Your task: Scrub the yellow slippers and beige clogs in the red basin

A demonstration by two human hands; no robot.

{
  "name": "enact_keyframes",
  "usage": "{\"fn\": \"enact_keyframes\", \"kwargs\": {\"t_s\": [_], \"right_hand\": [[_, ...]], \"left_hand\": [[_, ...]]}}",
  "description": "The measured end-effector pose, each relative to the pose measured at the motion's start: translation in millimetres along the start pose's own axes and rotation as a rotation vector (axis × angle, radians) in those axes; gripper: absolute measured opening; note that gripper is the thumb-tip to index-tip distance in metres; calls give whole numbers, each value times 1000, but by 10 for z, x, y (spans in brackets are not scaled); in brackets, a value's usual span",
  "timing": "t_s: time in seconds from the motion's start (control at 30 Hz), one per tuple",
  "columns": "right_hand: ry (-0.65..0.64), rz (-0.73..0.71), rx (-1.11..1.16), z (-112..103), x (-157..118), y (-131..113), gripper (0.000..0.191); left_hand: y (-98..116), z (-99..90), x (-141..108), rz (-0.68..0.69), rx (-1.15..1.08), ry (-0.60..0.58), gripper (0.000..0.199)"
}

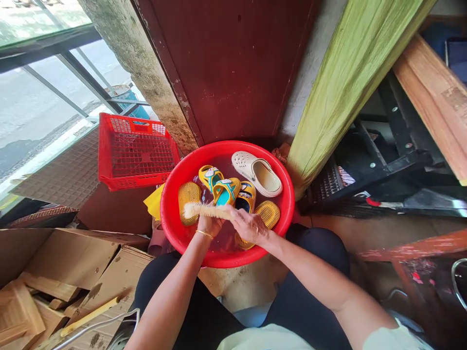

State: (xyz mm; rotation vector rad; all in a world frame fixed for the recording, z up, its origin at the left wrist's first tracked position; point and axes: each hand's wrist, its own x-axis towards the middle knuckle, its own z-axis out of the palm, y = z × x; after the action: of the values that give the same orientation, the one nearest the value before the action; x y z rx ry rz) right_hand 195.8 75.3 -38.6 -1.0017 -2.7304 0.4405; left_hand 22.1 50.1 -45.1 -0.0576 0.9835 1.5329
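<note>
My right hand is closed around the handle of a pale scrub brush, which lies level over the near side of a red basin. Below the brush, my left hand is closed at the near end of a yellow child's clog with a teal inside; the brush partly covers its fingers. Two more yellow clogs, one with a cartoon front and one with a dark inside, sit beside it. A beige clog is at the far right, and yellow soles face up around the basin.
A red plastic crate stands left of the basin, above cardboard boxes holding wood pieces. Behind is a dark red door panel. A green cloth-like drape and black metal frame are at the right.
</note>
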Motion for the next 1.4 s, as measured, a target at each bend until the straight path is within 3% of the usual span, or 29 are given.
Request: {"fn": "enact_keyframes", "kwargs": {"t_s": [0.1, 0.3, 0.37, 0.47, 0.63, 0.7, 0.83, 0.93, 1.13, 1.3, 1.4], "right_hand": [[62, -46, -51, 21, 37, 99, 56], [288, 259, 77, -124, 263, 637, 58], [370, 325, 131, -152, 293, 689, 60], [443, 311, 174, -138, 272, 568, 63], [261, 68, 147, -63, 127, 270, 61], [203, 21, 121, -70, 103, 269, 59], [275, 175, 115, -191, 186, 504, 56], [383, 316, 144, -300, 234, 668, 56], [365, 182, 184, -304, 164, 602, 58], [417, 388, 228, -360, 213, 724, 55], [468, 352, 266, -423, 206, 732, 56]], "left_hand": [[40, 20, -6, 15, -63, 56, 15], [164, -8, -143, -77, -1, -32, 27], [147, -37, -170, -83, 33, -65, 31], [80, -83, -145, -79, 107, -84, 39], [-19, -127, -31, 180, 261, 74, 23], [-37, -124, -15, 317, 338, 132, 28], [-43, -100, -50, 462, 480, 103, 49], [-34, -107, -93, 555, 675, 68, 48], [-25, -173, -138, 805, 953, 101, 45], [38, -243, -74, 896, 955, 137, 46], [82, -278, 6, 943, 945, 133, 44]]}}
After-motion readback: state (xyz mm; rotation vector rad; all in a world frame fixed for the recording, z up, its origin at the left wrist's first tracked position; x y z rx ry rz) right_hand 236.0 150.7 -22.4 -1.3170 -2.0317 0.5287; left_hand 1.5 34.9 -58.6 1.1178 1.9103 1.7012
